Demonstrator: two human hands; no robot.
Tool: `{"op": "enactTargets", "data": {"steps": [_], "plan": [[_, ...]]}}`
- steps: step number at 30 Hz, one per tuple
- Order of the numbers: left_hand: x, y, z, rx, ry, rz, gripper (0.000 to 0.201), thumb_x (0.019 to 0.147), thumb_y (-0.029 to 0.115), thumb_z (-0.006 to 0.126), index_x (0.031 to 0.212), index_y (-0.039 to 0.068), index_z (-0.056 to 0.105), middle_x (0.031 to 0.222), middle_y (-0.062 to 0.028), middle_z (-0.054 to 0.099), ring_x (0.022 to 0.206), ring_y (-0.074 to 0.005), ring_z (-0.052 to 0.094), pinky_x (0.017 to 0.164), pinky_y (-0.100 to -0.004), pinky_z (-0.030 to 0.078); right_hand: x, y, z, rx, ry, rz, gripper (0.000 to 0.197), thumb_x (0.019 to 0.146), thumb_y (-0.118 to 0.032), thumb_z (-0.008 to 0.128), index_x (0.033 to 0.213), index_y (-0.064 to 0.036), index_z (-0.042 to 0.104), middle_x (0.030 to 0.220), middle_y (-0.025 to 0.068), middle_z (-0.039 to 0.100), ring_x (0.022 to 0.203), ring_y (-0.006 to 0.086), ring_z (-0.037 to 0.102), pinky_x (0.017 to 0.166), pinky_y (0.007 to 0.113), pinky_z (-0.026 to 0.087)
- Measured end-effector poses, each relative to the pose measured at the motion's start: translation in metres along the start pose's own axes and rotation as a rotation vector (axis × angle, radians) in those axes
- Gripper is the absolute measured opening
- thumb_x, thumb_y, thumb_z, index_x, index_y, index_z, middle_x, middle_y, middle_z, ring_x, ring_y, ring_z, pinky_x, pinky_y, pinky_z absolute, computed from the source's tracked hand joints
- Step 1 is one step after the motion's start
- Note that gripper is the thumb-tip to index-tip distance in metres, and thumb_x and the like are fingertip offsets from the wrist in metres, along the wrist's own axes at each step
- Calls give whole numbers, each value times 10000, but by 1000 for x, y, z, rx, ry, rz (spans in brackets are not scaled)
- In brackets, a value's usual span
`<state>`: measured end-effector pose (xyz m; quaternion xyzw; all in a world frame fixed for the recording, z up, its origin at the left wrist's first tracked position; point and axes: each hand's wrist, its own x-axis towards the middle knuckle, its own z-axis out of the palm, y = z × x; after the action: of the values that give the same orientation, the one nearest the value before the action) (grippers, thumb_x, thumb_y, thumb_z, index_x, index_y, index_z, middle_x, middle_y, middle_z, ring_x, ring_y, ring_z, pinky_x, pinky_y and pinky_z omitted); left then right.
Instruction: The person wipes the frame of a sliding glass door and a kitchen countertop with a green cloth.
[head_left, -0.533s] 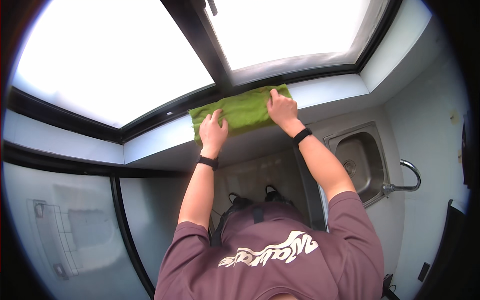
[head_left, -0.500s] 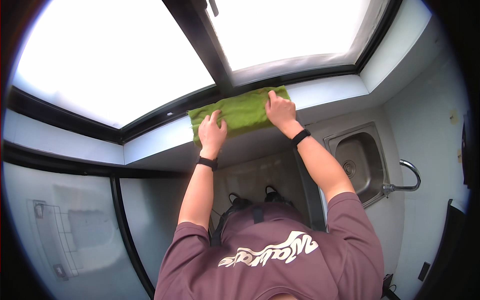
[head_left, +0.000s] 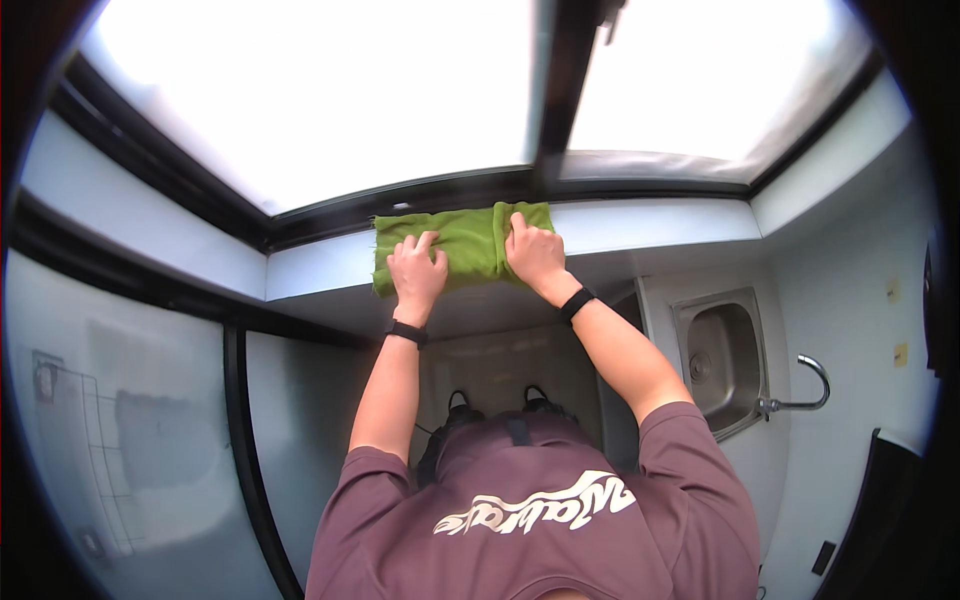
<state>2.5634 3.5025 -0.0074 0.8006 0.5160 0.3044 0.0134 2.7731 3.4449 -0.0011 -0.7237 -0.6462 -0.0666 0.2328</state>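
A green cloth [head_left: 455, 245] lies along the white window sill [head_left: 650, 225], its front side hanging over the sill's edge. On its left part, my left hand [head_left: 417, 272] grips the fabric with bent fingers, the thumb toward the middle. My right hand [head_left: 537, 255] is closed on the cloth near its right end, where a raised fold runs from back to front. Parts of the cloth under both palms are hidden. The cloth's left edge looks frayed.
Behind the sill stands a dark window frame [head_left: 560, 110] with bright panes. To the right is a metal sink [head_left: 722, 360] with a curved tap [head_left: 815, 385]. A glossy pale panel with dark edging [head_left: 150, 420] stands at left. My feet show on the floor below.
My right hand has drawn left toward my left hand, and the cloth has bunched into a fold beside it. The whole view has turned, with the window now more level.
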Motion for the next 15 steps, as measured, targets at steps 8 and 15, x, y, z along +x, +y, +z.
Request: {"op": "enactTargets", "data": {"steps": [8, 15], "plan": [[-9, -92, -38, -10, 17, -129, 212, 820, 203, 607, 1016, 161, 678, 924, -68, 629, 922, -287, 589, 796, -446, 404, 19, -107, 43, 50, -41, -137, 134, 875, -185, 528, 938, -69, 508, 601, 138, 635, 551, 341, 648, 513, 462, 520], [-10, -146, -57, 8, 26, -163, 191, 825, 212, 602, 992, 158, 678, 931, -59, 632, 935, -281, 584, 811, -454, 391, 32, -162, 59, 31, -107, -143, 121, 857, -168, 535, 911, -68, 493, 629, 138, 657, 572, 327, 670, 529, 449, 539]]}}
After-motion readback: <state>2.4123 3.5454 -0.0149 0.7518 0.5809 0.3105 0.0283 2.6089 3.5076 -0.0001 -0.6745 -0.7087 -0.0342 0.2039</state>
